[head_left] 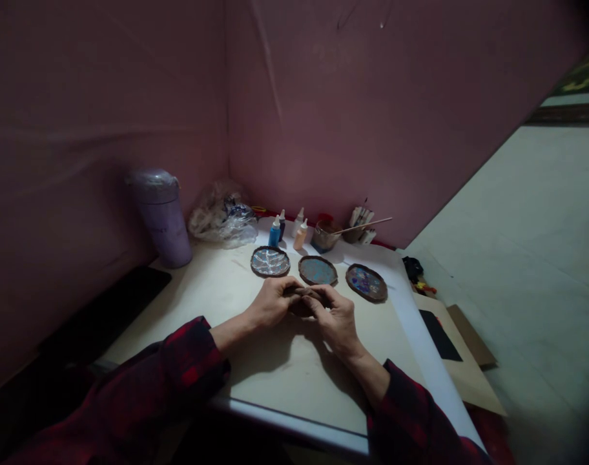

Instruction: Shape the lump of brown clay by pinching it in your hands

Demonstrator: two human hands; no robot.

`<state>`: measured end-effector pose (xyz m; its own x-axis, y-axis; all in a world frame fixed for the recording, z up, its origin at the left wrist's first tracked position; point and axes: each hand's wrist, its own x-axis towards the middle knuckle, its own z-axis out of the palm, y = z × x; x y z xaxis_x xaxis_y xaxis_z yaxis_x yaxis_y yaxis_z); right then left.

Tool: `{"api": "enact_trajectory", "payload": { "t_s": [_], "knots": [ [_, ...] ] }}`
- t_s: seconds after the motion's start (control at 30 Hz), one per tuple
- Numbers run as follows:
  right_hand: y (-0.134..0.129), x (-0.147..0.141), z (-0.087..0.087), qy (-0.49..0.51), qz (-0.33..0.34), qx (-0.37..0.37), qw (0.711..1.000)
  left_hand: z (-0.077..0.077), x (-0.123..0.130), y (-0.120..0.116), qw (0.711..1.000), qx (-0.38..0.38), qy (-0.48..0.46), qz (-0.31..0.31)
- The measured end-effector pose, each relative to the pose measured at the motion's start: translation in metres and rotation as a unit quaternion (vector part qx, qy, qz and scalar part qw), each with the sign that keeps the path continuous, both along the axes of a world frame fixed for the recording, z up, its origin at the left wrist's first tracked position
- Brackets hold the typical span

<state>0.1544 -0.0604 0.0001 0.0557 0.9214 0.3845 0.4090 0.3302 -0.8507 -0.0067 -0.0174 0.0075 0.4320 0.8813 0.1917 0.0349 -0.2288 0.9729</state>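
Observation:
Both hands meet over the middle of the table, pinching a brown clay piece [301, 308] between them. My left hand [274, 301] grips its left side, fingers bent. My right hand [334, 314] holds the right side, thumb pressed on the top. The fingers hide much of the piece. Just beyond the hands lie three shallow brown-rimmed dishes: one with white lines [270, 261] at the left, a blue-grey one [318, 270] in the middle, and one with blue and purple spots [366, 282] at the right.
Behind the dishes stand a blue bottle [274, 234], a peach bottle [301, 237], other small bottles, a cup [325, 239] with a stick across it, and a holder of markers [361, 226]. A purple tumbler [163, 223] and a crumpled plastic bag [223, 219] are at the left.

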Motion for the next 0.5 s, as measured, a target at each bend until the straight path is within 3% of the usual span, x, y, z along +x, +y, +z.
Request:
{"api": "enact_trajectory", "payload": {
  "t_s": [0.17, 0.37, 0.5],
  "knots": [
    [0.003, 0.0, -0.005, 0.012, -0.008, -0.003, 1.0, 0.0, 0.002, 0.001, 1.0, -0.007, -0.004, -0.004],
    [0.005, -0.001, -0.007, 0.009, -0.002, -0.02, 1.0, -0.002, 0.0, 0.008, 0.999, -0.004, 0.031, -0.043],
    [0.004, 0.001, -0.007, 0.017, -0.017, -0.014, 1.0, -0.002, 0.0, 0.009, 0.998, -0.015, 0.003, -0.069]
  ]
}}
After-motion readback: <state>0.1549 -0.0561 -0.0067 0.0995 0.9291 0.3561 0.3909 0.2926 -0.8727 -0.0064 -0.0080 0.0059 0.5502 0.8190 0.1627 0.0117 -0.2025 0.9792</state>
